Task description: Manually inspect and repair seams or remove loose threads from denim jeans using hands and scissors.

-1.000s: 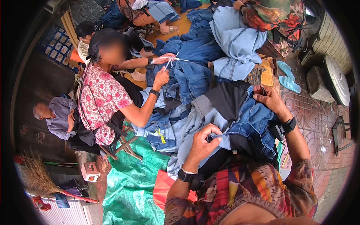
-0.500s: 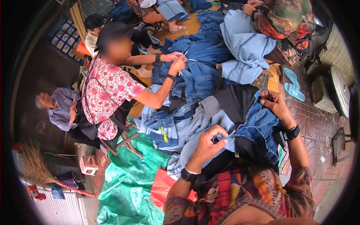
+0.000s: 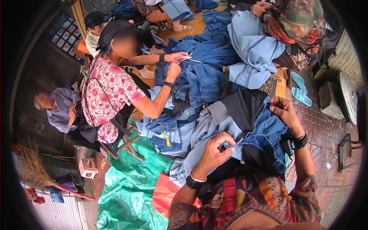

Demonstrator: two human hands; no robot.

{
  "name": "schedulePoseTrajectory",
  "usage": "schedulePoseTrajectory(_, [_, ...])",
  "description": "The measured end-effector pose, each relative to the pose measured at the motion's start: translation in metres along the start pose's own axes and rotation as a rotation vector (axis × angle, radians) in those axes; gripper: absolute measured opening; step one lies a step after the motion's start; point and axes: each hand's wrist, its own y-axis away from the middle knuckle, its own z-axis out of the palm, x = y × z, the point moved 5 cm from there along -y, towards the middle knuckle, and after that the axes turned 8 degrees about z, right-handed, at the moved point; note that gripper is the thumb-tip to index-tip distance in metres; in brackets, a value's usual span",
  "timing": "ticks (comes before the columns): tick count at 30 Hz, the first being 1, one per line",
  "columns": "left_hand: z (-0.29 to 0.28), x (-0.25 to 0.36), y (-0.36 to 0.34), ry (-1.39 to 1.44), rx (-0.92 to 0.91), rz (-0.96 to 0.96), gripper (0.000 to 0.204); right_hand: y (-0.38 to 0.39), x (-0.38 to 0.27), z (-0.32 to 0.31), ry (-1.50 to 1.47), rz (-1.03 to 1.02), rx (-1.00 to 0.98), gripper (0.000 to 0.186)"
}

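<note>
A pair of blue jeans [image 3: 268, 128] with black and grey fabric against it lies bunched over my lap. My left hand [image 3: 215, 153] pinches the edge of the jeans between thumb and curled forefinger. At the far right edge of the same jeans, my right hand [image 3: 285, 114] is closed, its thumb against the denim. Something small and dark shows between its fingers, too small to name. Light blue denim [image 3: 191, 145] with a yellow-green thread bundle [image 3: 166, 138] lies just left of my left hand.
A co-worker in a floral shirt [image 3: 111, 92] handles white strips over a denim pile [image 3: 207, 80] at the left. Another person in patterned clothing [image 3: 297, 23] sits far right. Green sheeting [image 3: 130, 184] covers the floor, with a small stool [image 3: 88, 168] beyond. Blue slippers [image 3: 301, 90] lie at right.
My hands keep hold at nearly the same places, while the view shifts slightly. The co-worker's nearer hand has drawn down and back from the white strips.
</note>
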Motion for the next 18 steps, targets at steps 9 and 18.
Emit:
schedulePoseTrajectory(9, [-0.0009,-0.0017,0.0002,0.008,-0.004,0.019,0.014,0.0037,-0.0014,0.0023,-0.021,0.028,0.013,0.022])
schedulePoseTrajectory(18, [-0.0035,-0.0040,-0.0016,0.027,-0.021,0.000,0.015,0.0036,-0.0060,0.0037,0.014,0.016,0.028,0.020])
